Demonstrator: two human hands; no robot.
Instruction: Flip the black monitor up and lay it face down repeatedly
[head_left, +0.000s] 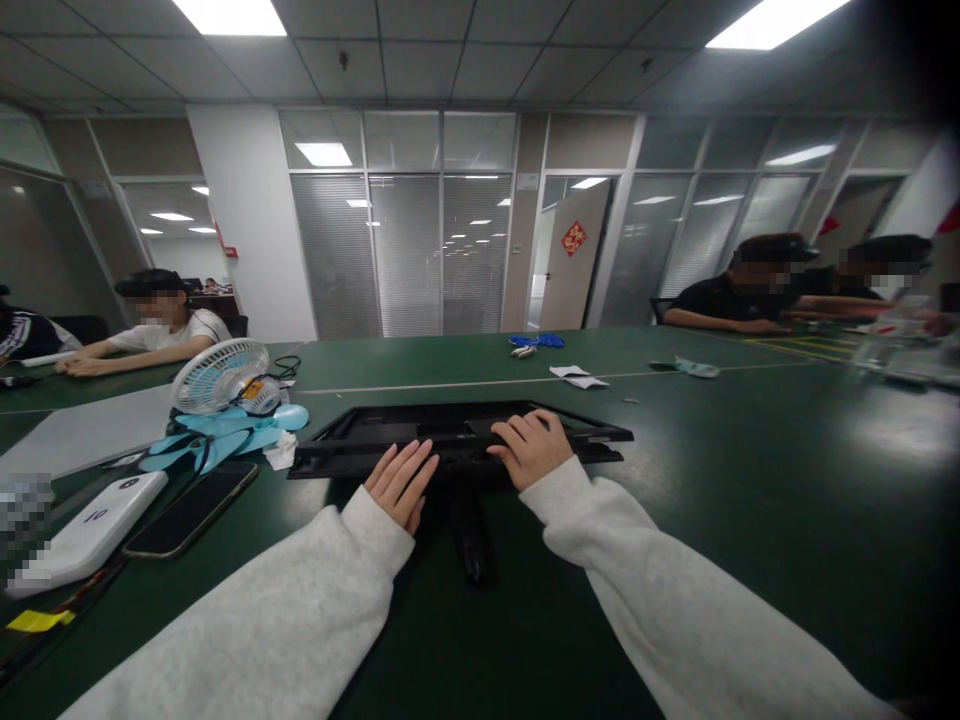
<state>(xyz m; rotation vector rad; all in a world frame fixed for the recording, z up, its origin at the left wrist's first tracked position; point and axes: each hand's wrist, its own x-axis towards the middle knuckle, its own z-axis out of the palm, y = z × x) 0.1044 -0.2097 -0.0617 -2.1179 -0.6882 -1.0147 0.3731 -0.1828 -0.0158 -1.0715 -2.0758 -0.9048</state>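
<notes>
A black plastic frame (pixel 360 459), like a monitor casing, lies in front of me on the green table. It has an open middle, and a dark post (pixel 471 550) extends from below it towards me. My left hand (pixel 403 482) rests against its near edge with fingers stretched out and nearly flat. My right hand (pixel 536 447) is bent over the frame right of its middle, the fingers curled onto it and the thumb at the near side. The parts under both palms are hidden.
At left are a white fan (pixel 219 375), light-blue fan blades (pixel 255 428), a dark phone (pixel 193 510) and a white power bank (pixel 94 530). Blue gloves (pixel 536 341) and white paper (pixel 577 377) lie beyond the frame. Other people sit at the far left and right.
</notes>
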